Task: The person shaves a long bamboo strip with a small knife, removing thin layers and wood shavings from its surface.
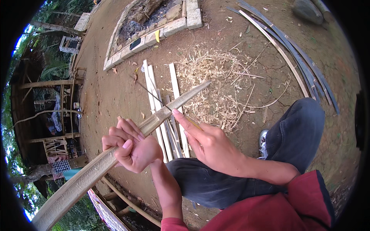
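Note:
A long split piece of bamboo (83,181) runs slantwise from the lower left up to a narrow tip at the picture's middle. My left hand (135,148) is closed round it, fingers wrapped over the far edge. My right hand (214,144) grips a knife, its thin dark blade (148,91) lying across the bamboo near a joint and pointing up and left. The right index finger is stretched along the blade's base, by the bamboo. Most of the knife's handle is hidden in the fist.
Pale shavings (216,73) are heaped on the dirt ahead. Light bamboo strips (174,82) lie by my knee, with long dark strips (296,57) at right. A stone-edged fire pit (169,29) holds a phone (135,43) and a yellow object (157,35) on its rim.

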The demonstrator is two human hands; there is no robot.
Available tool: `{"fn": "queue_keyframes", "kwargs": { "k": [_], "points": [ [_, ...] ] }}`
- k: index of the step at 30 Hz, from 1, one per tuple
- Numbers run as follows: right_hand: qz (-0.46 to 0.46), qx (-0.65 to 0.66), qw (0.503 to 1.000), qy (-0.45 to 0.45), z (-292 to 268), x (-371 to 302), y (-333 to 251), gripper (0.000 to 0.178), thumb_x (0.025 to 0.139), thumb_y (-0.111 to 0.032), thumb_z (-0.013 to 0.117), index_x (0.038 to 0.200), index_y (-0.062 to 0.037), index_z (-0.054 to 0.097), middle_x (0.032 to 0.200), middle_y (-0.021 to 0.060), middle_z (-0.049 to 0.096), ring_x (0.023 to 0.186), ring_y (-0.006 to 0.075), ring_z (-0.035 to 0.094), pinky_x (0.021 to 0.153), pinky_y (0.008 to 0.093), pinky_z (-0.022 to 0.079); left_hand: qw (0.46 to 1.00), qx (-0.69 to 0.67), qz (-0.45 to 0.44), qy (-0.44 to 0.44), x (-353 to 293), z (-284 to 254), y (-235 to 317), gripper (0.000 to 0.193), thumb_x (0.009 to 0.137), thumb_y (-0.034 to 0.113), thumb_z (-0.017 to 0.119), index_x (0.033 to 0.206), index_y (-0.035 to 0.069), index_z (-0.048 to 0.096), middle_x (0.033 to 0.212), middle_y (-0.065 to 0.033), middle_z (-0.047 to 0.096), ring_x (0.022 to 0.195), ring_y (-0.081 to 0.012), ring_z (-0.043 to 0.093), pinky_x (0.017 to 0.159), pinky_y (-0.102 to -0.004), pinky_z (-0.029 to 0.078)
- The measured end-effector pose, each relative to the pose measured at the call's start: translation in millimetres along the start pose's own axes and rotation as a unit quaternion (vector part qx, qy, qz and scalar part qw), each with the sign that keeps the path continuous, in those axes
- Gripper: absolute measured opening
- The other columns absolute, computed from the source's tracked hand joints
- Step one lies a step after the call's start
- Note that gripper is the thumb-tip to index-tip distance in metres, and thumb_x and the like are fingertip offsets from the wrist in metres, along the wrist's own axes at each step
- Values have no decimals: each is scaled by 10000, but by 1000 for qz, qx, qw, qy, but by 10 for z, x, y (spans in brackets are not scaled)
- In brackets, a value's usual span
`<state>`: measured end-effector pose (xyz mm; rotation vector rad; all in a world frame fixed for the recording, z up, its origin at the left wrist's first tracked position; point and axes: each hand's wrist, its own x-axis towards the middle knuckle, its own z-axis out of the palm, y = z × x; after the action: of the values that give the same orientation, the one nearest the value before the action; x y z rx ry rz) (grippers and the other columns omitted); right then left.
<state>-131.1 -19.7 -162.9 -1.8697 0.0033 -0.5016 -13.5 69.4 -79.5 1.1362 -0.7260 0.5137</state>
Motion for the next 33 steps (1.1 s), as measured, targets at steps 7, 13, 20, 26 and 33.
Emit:
{"fn": "queue_keyframes", "kwargs": {
  "k": [7,13,20,26,33],
  "points": [
    [15,-74,997,-26,15,70,90,731,858,41,576,1511,-141,302,638,103,514,465,237,537,473,372,525,997,1,-25,76,9,9,-16,181,640,65,417,687,121,252,592,-17,230,485,-140,290,426,-229,326],
    [-91,26,995,39,35,-44,35,714,869,23,572,1510,-140,301,652,135,543,475,238,560,451,379,524,992,-5,-21,126,-30,48,-24,203,617,44,406,685,121,231,590,-19,209,454,-141,239,373,-237,228],
    [26,-48,998,-22,-53,42,-5,702,872,20,574,1506,-117,307,633,143,546,489,232,560,469,368,524,999,-21,21,28,-13,83,-15,207,599,45,396,684,125,225,591,-18,199,470,-139,202,389,-238,194],
    [-18,-100,995,-10,-6,11,9,700,864,36,565,1501,-117,319,626,122,526,495,212,548,479,364,504,999,-2,8,43,-28,88,-31,197,597,39,401,645,124,230,570,-25,205,460,-140,201,378,-239,202],
    [-18,-2,1000,13,18,-32,76,693,880,35,541,1509,-111,292,616,125,518,507,226,545,485,370,511,997,-45,13,55,-29,81,-15,193,597,24,409,628,118,244,543,-33,205,439,-133,189,347,-249,213]
  ]
}}
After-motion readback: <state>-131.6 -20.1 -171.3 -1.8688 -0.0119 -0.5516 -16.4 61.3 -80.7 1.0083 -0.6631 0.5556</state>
